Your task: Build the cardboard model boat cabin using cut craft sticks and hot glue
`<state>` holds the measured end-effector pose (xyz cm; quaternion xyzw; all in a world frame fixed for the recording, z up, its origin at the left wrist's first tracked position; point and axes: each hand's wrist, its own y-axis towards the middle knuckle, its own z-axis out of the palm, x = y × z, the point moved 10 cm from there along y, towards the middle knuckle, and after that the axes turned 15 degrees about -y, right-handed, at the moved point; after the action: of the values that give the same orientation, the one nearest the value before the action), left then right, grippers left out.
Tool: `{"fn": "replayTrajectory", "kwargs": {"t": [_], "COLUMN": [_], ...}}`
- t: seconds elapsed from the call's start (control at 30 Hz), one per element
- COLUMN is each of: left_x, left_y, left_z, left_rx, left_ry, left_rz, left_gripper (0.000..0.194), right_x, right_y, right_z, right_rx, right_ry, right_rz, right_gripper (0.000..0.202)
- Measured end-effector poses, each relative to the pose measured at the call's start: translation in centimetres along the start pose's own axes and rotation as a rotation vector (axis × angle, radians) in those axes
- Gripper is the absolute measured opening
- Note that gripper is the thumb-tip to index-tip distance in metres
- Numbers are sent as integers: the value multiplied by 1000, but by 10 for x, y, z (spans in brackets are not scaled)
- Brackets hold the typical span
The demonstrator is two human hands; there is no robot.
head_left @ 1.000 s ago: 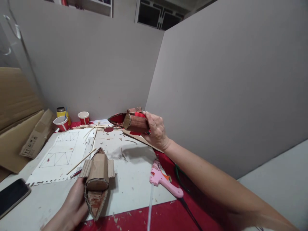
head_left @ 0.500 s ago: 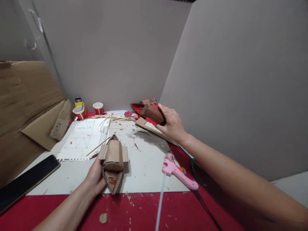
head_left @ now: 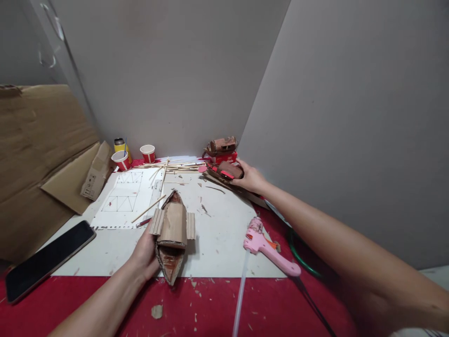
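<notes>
Clasping the brown boat (head_left: 229, 169), the right hand (head_left: 251, 178) has lowered it; the left hand (head_left: 146, 252) holds a cardboard boat (head_left: 174, 224).

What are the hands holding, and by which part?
Left hand: cardboard boat, by its left side, fingers hidden. Right hand: brown boat, by its right end.

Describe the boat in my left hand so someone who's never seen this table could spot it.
On the red table, find the white sheet. At its near edge, the left hand holds the boat, pointed at both ends. Its pale tan cabin and ridged side flaps set it apart from the darker boat in the right hand and the brown boat behind that.
</notes>
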<state>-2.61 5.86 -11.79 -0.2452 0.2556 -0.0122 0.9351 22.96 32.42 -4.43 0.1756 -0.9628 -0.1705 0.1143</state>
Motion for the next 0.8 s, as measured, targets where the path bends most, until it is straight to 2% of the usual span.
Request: {"fn": "replayTrajectory", "kwargs": {"t": [0.3, 0.47, 0.8], "left_x": [-1, -2, -7], "left_y": [0, 0, 0], "left_z": [0, 0, -4], "left_rx": [12, 38, -22], "left_ry": [-10, -5, -11], "left_rz": [16, 32, 82], "left_gripper": [29, 27, 30], "right_x": [-15, -15, -14], "right_y": [10, 15, 16], "right_z": [18, 14, 6], "right_rx": [52, 30, 11], "right_ry": [4, 8, 14], "right_rz": [37, 20, -28], "right_gripper": [36, 36, 35]}}
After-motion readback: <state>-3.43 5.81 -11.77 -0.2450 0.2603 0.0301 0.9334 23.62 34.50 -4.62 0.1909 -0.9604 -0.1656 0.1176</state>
